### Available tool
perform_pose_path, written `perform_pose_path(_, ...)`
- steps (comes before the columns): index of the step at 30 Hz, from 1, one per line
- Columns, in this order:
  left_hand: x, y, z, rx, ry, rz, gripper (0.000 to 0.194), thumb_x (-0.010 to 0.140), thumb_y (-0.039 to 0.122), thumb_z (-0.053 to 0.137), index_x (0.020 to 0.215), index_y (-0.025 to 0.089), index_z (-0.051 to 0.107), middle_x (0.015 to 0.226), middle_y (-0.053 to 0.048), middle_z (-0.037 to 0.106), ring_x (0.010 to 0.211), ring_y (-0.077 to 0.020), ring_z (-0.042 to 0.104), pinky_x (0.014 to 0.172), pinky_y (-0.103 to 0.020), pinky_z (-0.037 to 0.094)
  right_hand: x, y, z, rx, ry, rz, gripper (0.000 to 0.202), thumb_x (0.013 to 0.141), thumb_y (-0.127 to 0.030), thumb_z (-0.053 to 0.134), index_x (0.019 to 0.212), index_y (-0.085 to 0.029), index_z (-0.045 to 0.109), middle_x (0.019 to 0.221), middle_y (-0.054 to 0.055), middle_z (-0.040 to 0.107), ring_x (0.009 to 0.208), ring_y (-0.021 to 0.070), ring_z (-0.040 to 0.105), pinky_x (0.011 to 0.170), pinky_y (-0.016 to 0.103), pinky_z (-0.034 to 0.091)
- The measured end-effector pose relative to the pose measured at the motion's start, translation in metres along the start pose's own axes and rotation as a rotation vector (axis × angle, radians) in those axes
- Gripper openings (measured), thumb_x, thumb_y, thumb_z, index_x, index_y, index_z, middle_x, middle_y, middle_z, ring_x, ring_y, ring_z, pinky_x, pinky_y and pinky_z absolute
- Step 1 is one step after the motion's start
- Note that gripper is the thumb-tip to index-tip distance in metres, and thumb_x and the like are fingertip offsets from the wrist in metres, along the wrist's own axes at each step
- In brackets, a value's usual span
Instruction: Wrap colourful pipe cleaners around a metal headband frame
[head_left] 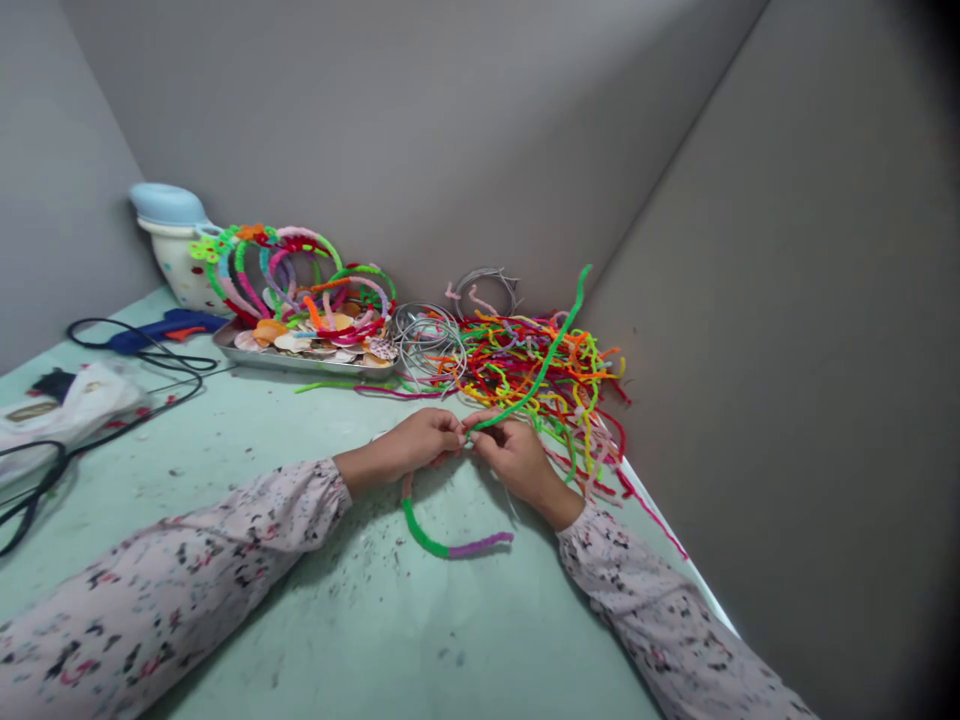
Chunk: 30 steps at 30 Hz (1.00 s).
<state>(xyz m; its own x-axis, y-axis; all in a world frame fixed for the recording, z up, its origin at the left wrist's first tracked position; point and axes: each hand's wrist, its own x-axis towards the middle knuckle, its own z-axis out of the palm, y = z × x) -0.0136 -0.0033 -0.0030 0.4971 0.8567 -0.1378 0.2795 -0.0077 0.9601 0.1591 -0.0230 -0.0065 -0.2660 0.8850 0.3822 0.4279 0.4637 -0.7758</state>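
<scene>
My left hand (420, 440) and my right hand (521, 455) meet near the middle of the table, fingertips almost touching. The thumb and finger of my right hand pinch a bright green fuzzy stem (551, 362), whose free end rises up and to the right. Closed at the same spot, my left hand pinches the near end of what it shares with the right; the fingers hide the exact join. Below my left hand curves a wrapped piece (426, 540), green in its middle and purple toward its tip. A thin wire shows faintly under my right hand.
Behind lie a heap of coloured fuzzy stems (517, 365), grey wire coils (429, 345) and a metal tray (315, 368) with shells and wrapped hoops. At the left are a white bin (187, 265), a blue glue gun (161, 328), black cables (176, 400) and a plastic bag (90, 405).
</scene>
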Motion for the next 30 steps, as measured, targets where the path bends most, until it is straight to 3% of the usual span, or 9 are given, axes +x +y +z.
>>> perform_pose_path(18,0.003,-0.008,0.003,-0.113,0.053,-0.004,0.007,0.066,0.022,0.051,0.069,0.016,0.053,0.054,0.003,0.048,0.045,-0.0082,0.038,0.043,-0.021,0.025,0.000,-0.002,0.000,-0.043,0.021,-0.027,0.024,0.079,-0.012,0.054,0.095,-0.019,0.071,0.088,0.005,0.070,0.083,0.0172,0.063,0.079,0.030,0.048)
perform_pose_path(24,0.002,-0.004,0.003,-0.157,-0.004,-0.020,0.006,0.068,0.022,0.053,0.067,0.016,0.052,0.049,0.004,0.044,0.043,-0.0076,0.035,0.042,-0.021,0.022,-0.001,0.003,0.002,-0.063,0.047,-0.001,0.025,0.079,-0.013,0.054,0.096,-0.019,0.070,0.088,0.004,0.070,0.080,0.0169,0.062,0.075,0.029,0.048)
perform_pose_path(30,0.003,-0.004,0.003,-0.114,0.025,-0.026,0.003,0.066,0.019,0.050,0.067,0.016,0.051,0.051,0.003,0.045,0.043,-0.0082,0.037,0.042,-0.022,0.023,0.000,0.001,0.001,-0.036,0.000,0.014,0.025,0.078,-0.014,0.054,0.098,-0.018,0.069,0.088,0.004,0.069,0.074,0.0150,0.061,0.068,0.026,0.048)
